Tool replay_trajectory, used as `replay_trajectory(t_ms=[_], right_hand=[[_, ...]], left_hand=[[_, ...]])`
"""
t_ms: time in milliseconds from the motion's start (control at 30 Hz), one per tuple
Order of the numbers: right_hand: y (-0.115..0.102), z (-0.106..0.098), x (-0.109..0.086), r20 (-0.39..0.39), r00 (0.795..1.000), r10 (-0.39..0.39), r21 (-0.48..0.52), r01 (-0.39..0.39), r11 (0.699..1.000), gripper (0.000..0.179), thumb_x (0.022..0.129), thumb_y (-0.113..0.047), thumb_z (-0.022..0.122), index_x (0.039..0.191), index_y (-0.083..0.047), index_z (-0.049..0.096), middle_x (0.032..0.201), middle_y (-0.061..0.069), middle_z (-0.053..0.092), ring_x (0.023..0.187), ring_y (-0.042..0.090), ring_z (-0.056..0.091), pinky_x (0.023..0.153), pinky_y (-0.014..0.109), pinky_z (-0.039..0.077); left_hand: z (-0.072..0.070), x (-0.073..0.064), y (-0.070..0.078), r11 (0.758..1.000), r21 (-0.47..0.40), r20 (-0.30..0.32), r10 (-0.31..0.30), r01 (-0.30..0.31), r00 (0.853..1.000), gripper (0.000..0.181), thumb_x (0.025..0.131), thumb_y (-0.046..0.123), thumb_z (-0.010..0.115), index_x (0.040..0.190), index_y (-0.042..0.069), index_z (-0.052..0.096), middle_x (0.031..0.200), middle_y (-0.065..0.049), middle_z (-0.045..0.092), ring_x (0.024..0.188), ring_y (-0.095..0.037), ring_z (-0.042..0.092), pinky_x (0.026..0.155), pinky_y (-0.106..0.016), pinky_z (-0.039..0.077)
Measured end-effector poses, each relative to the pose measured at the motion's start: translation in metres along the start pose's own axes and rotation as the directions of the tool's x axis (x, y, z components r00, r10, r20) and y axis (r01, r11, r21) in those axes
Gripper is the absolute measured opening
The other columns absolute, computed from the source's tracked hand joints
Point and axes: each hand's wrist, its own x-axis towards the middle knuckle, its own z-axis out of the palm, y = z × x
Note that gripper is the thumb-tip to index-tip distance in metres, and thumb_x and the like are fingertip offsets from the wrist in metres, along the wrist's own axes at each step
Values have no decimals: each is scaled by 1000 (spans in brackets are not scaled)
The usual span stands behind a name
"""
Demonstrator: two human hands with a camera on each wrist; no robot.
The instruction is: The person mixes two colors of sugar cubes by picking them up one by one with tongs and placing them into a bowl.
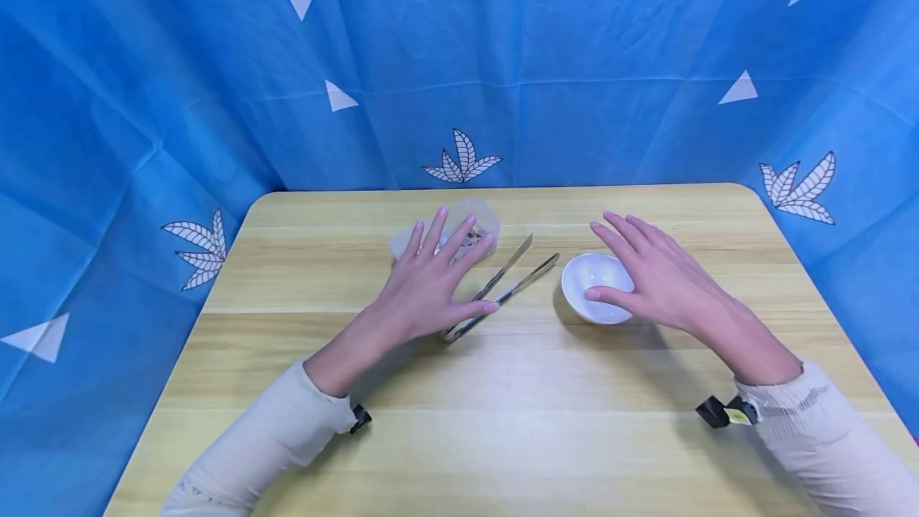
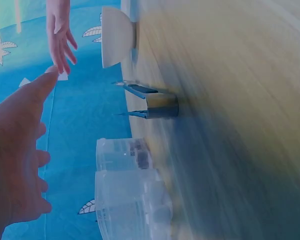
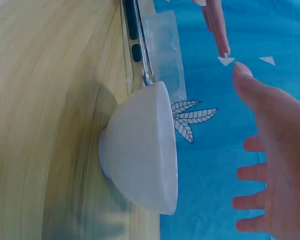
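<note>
My left hand [image 1: 428, 286], fingers spread, hovers over the metal tongs [image 1: 518, 286] and the clear plastic containers [image 1: 484, 216], hiding parts of both. Nothing is in its grasp. In the left wrist view, one container [image 2: 121, 154] holds small dark pieces and the nearer container [image 2: 121, 200] holds whitish lumps. The tongs [image 2: 161, 105] lie with their bent end toward me, arms apart. Above the right side of a white bowl [image 1: 590, 271] is my right hand [image 1: 656, 278], also spread and holding nothing. The bowl [image 3: 140, 150] stands upright in the right wrist view.
A light wooden table [image 1: 502, 437] carries everything. Behind it and along both sides hangs a blue cloth [image 1: 459, 38] with white triangles and leaf prints. Each sleeve cuff bears a small black device, such as the right device [image 1: 718, 412].
</note>
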Motion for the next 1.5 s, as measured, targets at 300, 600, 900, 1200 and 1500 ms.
replay_trajectory(t_ms=[300,600,900,1200,1500], right_hand=[[0,1,0,19,1000,14,36,-15,999,90,93,-57,70,160,-9,35,166,22,33,149,49,37,115,69,35],[1,3,0,26,999,27,45,-28,999,88,95,-56,69,160,-7,36,165,24,35,147,50,38,115,70,35],[2,5,-2,4,1000,23,49,-23,999,82,96,-50,70,158,-4,39,162,24,40,145,50,41,114,68,37],[5,8,-5,1,1000,27,64,-27,998,78,97,-45,71,155,-2,43,159,26,44,142,51,45,114,67,38],[7,10,-7,6,999,43,79,-44,996,76,97,-43,72,153,-1,45,155,27,48,139,50,49,112,66,41]], left_hand=[[3,0,2,1000,20,-2,-2,2,1000,93,92,84,44,166,35,19,177,-3,13,164,-39,-4,128,-66,9],[6,2,6,1000,19,-10,0,0,1000,94,91,84,46,165,31,25,176,-5,16,163,-43,6,128,-66,11],[10,3,10,1000,11,-8,-6,6,1000,94,91,82,49,166,31,23,176,-5,17,163,-42,5,127,-67,16],[14,5,13,1000,10,13,-10,10,1000,95,91,81,49,167,31,19,175,-7,20,163,-41,8,127,-67,17],[17,6,16,1000,14,16,-5,5,1000,94,92,78,53,166,29,23,175,-8,21,161,-42,18,125,-67,23]])
